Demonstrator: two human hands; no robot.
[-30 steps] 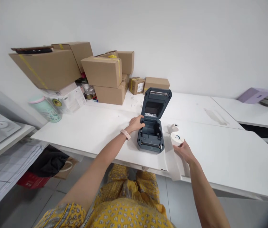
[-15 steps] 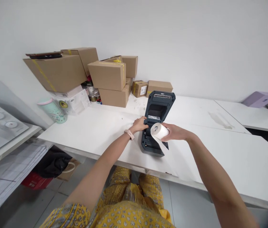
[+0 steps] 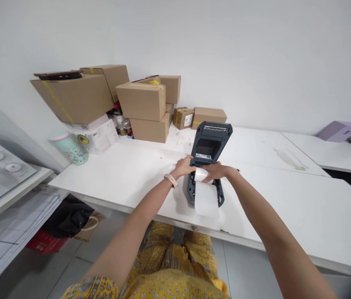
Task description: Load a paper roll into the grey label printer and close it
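Note:
A dark grey label printer (image 3: 213,143) stands on the white table with its lid tilted up. Inside its lower body lies a white paper roll (image 3: 200,175), and a loose strip of paper (image 3: 206,199) hangs from it over the printer's front edge. My left hand (image 3: 183,167) grips the printer's left side near the hinge, thumb over the rim. From the right, my right hand (image 3: 215,171) is closed over the roll's right part and hides that end. A pink band is on my left wrist.
Cardboard boxes (image 3: 141,101) are stacked at the back left, with two smaller ones behind the printer. A mint tumbler (image 3: 69,148) stands at the table's left end, near a white microwave (image 3: 1,166). A purple box (image 3: 339,131) sits far right.
My right hand has lowered the paper roll into the printer and turned it level. The loose strip now lies forward over the front edge. My left hand stays at the printer's side.

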